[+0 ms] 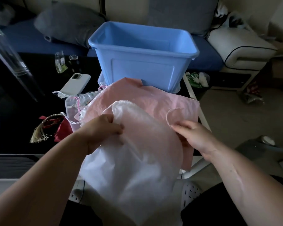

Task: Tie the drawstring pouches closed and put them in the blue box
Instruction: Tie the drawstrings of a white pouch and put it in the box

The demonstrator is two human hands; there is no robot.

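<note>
Closest to the lens, a large sheer pouch [137, 160] of whitish, faintly pink fabric hung down over the person's lap, its mouth lifted up toward the table [15, 128]. Left hand [103, 126] gripped the pouch's upper left edge, its fingers [118, 127] curled tight into the gathered cloth. Right hand [193, 136] held the opposite edge, thumb and fingers [178, 128] pinched together on the fabric, with part of the palm hidden beneath the sheer layer. Whether a drawstring ran between the two hands could not be told.

Just behind the held pouch lay a flat pink pouch [137, 97], spread across the table's near corner and touching the foot of the blue box [142, 72]. That box stood upright at the far edge, open-topped (nothing could be seen inside it from this angle). Left of the pink one sat a small heap of clear pouches [72, 103] with pink and white cords, and nearer the person a red pouch [64, 129] with a pale tassel [39, 134].

A white phone [75, 85] lay face down beside the heap. Beyond the table ran a blue sofa [31, 39] with a grey cushion [67, 22].
</note>
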